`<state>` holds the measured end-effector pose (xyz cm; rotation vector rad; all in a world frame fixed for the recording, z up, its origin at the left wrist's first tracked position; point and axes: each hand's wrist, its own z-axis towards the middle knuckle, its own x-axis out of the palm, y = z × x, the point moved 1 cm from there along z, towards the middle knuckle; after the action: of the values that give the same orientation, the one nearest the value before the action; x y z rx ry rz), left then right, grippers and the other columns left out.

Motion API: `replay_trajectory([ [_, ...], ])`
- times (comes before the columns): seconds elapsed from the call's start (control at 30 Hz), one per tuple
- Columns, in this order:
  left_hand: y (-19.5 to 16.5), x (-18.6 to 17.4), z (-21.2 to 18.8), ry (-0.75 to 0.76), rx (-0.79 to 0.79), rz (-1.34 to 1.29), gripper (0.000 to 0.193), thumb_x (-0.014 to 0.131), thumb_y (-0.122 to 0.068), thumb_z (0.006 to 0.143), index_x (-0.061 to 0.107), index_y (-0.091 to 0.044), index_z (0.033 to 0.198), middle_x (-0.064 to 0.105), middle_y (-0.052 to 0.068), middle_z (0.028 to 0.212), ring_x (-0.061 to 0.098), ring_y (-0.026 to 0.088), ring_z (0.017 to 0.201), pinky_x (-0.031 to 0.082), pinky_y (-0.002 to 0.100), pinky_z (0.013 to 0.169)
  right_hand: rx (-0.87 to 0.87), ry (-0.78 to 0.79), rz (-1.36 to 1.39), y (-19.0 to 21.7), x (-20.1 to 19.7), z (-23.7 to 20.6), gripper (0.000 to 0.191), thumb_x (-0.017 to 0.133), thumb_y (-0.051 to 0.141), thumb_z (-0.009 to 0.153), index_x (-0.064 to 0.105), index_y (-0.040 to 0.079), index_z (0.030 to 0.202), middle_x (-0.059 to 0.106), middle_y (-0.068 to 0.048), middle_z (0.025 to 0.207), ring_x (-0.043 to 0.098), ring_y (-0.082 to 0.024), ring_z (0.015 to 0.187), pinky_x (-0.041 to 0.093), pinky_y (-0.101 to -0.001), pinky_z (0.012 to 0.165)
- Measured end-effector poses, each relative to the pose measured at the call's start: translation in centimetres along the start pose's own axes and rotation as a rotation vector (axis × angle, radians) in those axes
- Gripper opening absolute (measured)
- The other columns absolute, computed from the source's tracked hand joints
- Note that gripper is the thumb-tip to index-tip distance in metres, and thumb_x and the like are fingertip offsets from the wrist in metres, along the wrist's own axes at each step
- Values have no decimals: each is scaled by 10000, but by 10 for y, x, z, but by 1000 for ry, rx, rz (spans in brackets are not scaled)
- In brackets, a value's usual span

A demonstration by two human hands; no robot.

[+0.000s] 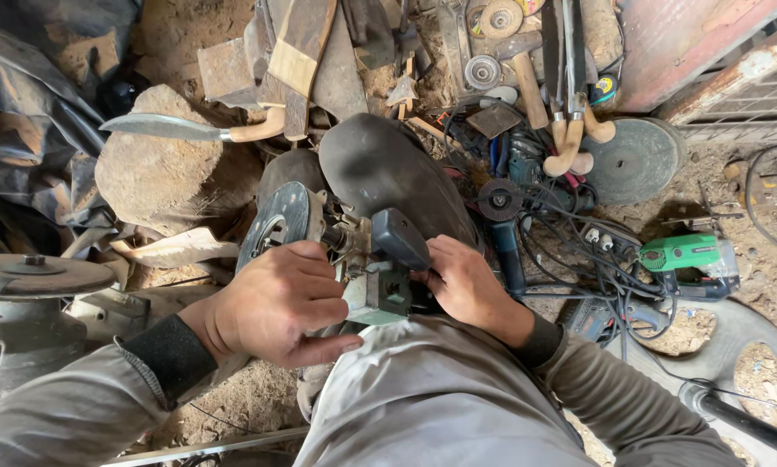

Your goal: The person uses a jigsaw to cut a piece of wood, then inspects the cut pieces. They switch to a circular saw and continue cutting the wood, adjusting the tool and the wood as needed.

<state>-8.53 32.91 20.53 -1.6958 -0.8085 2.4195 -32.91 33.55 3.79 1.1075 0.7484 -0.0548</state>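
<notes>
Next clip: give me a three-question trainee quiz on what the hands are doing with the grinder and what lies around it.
1. True or false: both hands rest on the angle grinder in the person's lap.
2. Which hand is nearer the grinder's disc?
A. left hand
B. right hand
3. Fill in: the curved knife with the pale handle lies on a ____.

Key
1. True; both touch it, though whether they grip it is unclear.
2. A; the disc sits just above the left hand.
3. Rock, on the left side of the view.
</notes>
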Motion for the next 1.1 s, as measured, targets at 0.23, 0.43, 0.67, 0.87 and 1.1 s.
replay_trajectory([
  [0.23,5,0,12,13,25,-24,393,821,-277,836,538,-124,610,499,3,571,532,211,521,422,367,571,-22,-61,91,6,-8,0,405,747,37,728,585,7,1098,618,-159,1024,598,-380,1000,491,-456,876],
  [0.43,15,1,17,24,-25,-29,379,813,-261,817,529,-126,606,500,5,575,532,212,527,421,369,580,30,-33,60,-9,-2,1,279,757,77,848,620,34,1087,648,-126,1013,618,-357,1002,496,-448,874],
  [0.67,26,-18,13,-81,-27,-16,287,751,-251,908,599,-96,720,567,14,673,561,214,621,451,372,660,-77,-31,-1,1,-4,23,286,697,19,762,616,-4,1036,600,-169,971,570,-403,927,478,-480,805],
  [0.87,41,-17,-35,-894,-445,93,268,506,-255,1109,614,-29,1203,607,140,1195,588,223,1063,494,347,962,51,20,-118,7,4,33,177,682,28,825,620,13,990,565,-192,902,569,-405,860,464,-495,748],
  [1.1,55,56,-117,-1130,-1175,-26,468,415,-346,1125,508,35,1380,586,203,1292,576,275,1207,446,385,1046,128,-10,-187,3,26,33,175,613,-19,830,568,-25,999,573,-236,953,571,-467,921,465,-522,773],
])
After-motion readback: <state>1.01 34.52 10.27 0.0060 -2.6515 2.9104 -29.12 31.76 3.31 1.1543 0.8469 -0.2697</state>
